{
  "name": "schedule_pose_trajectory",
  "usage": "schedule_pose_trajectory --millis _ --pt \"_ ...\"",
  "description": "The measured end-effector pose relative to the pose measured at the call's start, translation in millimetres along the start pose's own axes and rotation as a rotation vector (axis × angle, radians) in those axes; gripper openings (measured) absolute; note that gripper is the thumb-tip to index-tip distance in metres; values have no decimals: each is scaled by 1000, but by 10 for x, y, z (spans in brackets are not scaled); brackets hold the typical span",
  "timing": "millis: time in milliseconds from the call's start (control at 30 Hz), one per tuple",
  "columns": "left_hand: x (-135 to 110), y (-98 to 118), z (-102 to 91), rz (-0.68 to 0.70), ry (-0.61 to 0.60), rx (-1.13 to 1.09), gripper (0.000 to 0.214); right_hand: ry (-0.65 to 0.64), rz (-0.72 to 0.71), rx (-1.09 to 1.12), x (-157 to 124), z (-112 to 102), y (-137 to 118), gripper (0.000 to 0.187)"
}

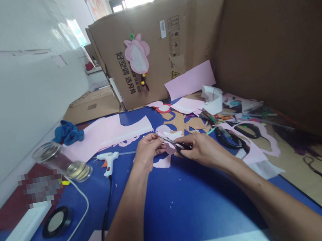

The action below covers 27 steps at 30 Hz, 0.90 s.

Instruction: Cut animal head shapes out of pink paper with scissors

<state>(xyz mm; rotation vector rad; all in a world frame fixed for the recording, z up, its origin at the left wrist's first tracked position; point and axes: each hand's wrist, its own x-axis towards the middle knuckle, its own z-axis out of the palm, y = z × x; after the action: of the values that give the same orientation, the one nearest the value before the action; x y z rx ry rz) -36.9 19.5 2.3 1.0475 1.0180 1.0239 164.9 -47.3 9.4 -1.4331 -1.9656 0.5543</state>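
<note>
My right hand (201, 148) is closed around the black handles of a pair of scissors (169, 140). The blades point left, with their tips beside the fingers of my left hand (150, 149). Those left fingers are pinched together; what lies between them is too small to make out. Just behind and under the blades are pale pink cut pieces (162, 130), and a pink scrap (162, 162) lies on the blue table mat (176, 205) below my hands.
Left of my hands lie a white glue gun (110, 162), a tipped glass jar (77, 168), a tape roll (56, 222) and a large pink sheet (107, 132). Brown scraps (195, 123) lie behind. A cardboard panel (150, 22) bears a pink pouch-shaped ornament (138, 56). Black-handled scissors (229, 137) lie right.
</note>
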Motion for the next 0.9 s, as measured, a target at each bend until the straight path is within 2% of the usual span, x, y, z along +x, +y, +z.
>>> schedule_pose_trajectory --millis 133,433,900 --pt "11 9 -19 13 -1 -1 7 -2 0 -52 -9 -20 -49 18" --pt "43 -110 28 30 -30 -217 9 49 23 -118 -13 -30 -73 17" --pt "32 -119 60 24 -37 -261 12 65 -24 -66 -12 -42 -80 20"
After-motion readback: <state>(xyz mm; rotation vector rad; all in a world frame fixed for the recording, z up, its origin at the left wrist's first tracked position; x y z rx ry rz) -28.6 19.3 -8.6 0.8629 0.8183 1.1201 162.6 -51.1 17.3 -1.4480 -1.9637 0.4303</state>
